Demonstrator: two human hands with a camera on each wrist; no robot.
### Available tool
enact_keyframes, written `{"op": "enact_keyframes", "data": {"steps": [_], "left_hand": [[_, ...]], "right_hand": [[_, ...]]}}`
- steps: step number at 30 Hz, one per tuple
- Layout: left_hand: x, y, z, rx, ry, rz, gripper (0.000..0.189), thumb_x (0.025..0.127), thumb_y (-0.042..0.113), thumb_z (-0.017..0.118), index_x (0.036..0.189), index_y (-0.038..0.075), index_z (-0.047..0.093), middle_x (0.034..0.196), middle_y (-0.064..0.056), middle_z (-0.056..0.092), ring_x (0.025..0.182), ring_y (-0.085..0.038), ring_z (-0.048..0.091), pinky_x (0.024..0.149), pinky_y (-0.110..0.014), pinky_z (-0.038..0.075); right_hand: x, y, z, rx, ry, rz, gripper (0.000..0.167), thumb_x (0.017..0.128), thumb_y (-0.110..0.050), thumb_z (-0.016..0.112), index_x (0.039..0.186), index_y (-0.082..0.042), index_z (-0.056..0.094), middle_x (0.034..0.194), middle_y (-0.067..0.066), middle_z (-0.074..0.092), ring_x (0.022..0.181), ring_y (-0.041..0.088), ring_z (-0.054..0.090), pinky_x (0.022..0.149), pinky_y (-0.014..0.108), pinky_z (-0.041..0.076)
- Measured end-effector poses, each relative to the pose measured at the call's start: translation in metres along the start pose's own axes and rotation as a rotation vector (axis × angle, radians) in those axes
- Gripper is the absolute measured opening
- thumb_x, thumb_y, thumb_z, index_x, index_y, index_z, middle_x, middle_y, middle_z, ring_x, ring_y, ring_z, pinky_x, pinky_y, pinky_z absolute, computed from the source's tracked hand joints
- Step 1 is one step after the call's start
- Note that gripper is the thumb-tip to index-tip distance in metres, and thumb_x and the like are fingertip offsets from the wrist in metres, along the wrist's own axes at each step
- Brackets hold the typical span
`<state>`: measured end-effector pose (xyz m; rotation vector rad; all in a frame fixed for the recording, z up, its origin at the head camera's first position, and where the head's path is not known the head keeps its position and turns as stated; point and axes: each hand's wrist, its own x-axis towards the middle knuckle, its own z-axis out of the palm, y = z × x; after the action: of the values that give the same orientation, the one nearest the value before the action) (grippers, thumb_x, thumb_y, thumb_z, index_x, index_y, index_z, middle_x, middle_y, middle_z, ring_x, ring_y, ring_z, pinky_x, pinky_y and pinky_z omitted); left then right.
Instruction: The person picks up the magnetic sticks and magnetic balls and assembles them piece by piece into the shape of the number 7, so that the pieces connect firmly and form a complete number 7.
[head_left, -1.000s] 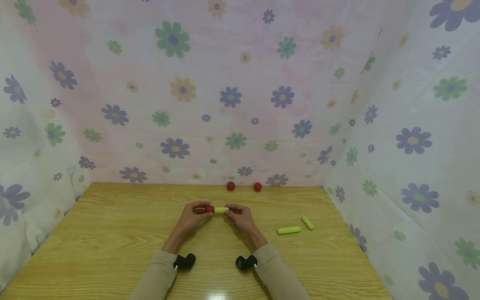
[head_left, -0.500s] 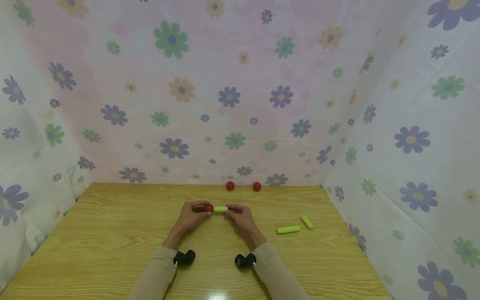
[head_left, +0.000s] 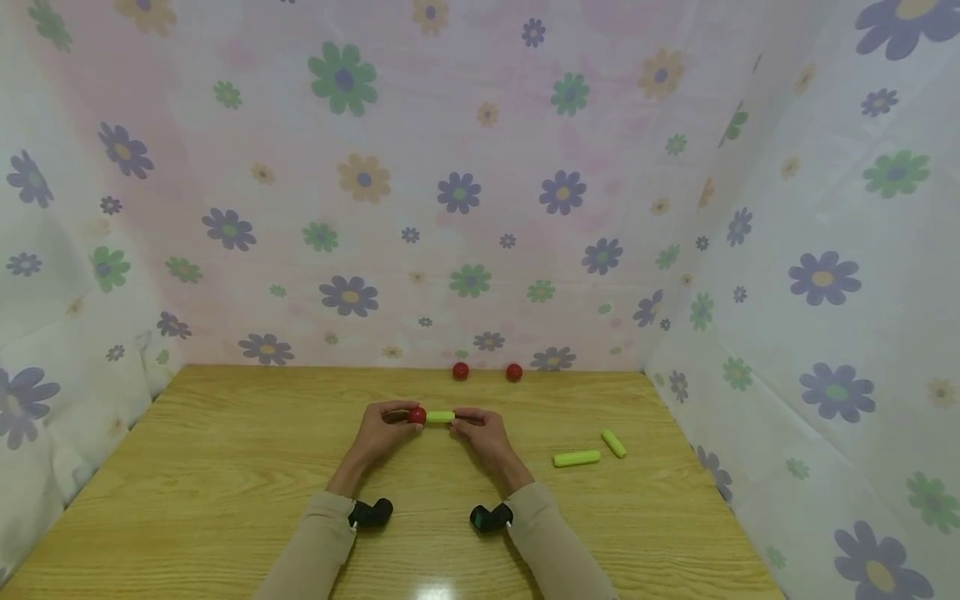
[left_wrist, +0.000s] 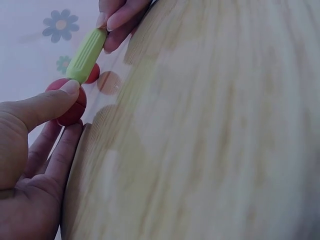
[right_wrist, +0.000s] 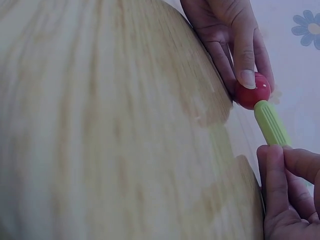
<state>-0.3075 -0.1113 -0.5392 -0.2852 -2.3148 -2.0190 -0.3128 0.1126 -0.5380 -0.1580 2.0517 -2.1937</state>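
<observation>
My left hand (head_left: 382, 432) pinches a red ball (head_left: 417, 415) between thumb and fingers near the middle of the table. One end of a yellow-green ribbed rod (head_left: 440, 417) meets the ball's right side. At the rod's other end, my right hand (head_left: 484, 437) pinches it with thumb and fingertips. In the left wrist view the rod (left_wrist: 86, 55) lies in line with the ball (left_wrist: 71, 109), touching it. The right wrist view shows the same contact between ball (right_wrist: 253, 91) and rod (right_wrist: 271, 123); how deep the rod sits in the ball cannot be seen.
Two more red balls, one on the left (head_left: 461, 371) and one on the right (head_left: 513, 372), rest at the table's back edge. To the right lie a longer green rod (head_left: 576, 459) and a shorter rod (head_left: 613, 443). Flowered cloth (head_left: 480, 250) encloses the wooden table (head_left: 225, 467).
Both hands keep their grip on the ball and the rod and stay almost in place. The other balls and rods have not moved on the table.
</observation>
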Motion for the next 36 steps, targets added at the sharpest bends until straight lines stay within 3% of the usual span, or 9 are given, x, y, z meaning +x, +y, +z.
{"op": "enact_keyframes", "data": {"steps": [10,16,21,29,36], "left_hand": [[-0.002,0.000,-0.002,-0.050,-0.030,-0.002,0.043,0.084,-0.005,0.080,0.125,-0.010,0.068,0.127,-0.030,0.066,0.119,-0.041,0.065,0.091,-0.025,0.059],[-0.003,0.000,-0.001,-0.076,-0.019,-0.029,0.043,0.084,-0.008,0.078,0.126,-0.010,0.067,0.132,-0.029,0.063,0.122,-0.040,0.063,0.095,-0.027,0.058],[-0.006,0.001,0.003,-0.089,-0.015,-0.044,0.042,0.084,-0.009,0.078,0.124,-0.009,0.068,0.133,-0.027,0.062,0.122,-0.038,0.063,0.094,-0.025,0.058],[-0.007,0.000,0.003,-0.074,0.000,-0.018,0.041,0.084,-0.008,0.078,0.124,-0.010,0.068,0.130,-0.027,0.063,0.120,-0.039,0.063,0.093,-0.026,0.059],[-0.007,-0.003,0.004,-0.072,0.013,-0.026,0.041,0.084,-0.008,0.078,0.124,-0.009,0.068,0.128,-0.027,0.065,0.119,-0.039,0.064,0.091,-0.025,0.059]], "right_hand": [[-0.008,-0.005,0.002,-0.075,0.011,0.008,0.031,0.098,-0.002,0.065,0.123,0.016,0.064,0.111,0.031,0.070,0.088,0.013,0.072,0.078,0.020,0.059],[-0.017,-0.014,0.006,-0.126,0.006,0.003,0.033,0.099,-0.003,0.064,0.124,0.017,0.062,0.112,0.031,0.069,0.095,0.023,0.072,0.081,0.023,0.059],[-0.022,-0.020,0.006,-0.101,0.009,0.002,0.033,0.099,0.001,0.061,0.125,0.021,0.059,0.114,0.035,0.067,0.097,0.026,0.072,0.083,0.026,0.060],[-0.016,-0.003,0.005,-0.015,0.048,-0.003,0.032,0.101,-0.002,0.061,0.126,0.018,0.061,0.118,0.034,0.066,0.094,0.015,0.071,0.081,0.021,0.060],[-0.016,0.002,0.002,0.044,0.054,-0.024,0.032,0.101,0.000,0.061,0.125,0.020,0.060,0.117,0.031,0.067,0.096,0.014,0.072,0.085,0.023,0.061]]}}
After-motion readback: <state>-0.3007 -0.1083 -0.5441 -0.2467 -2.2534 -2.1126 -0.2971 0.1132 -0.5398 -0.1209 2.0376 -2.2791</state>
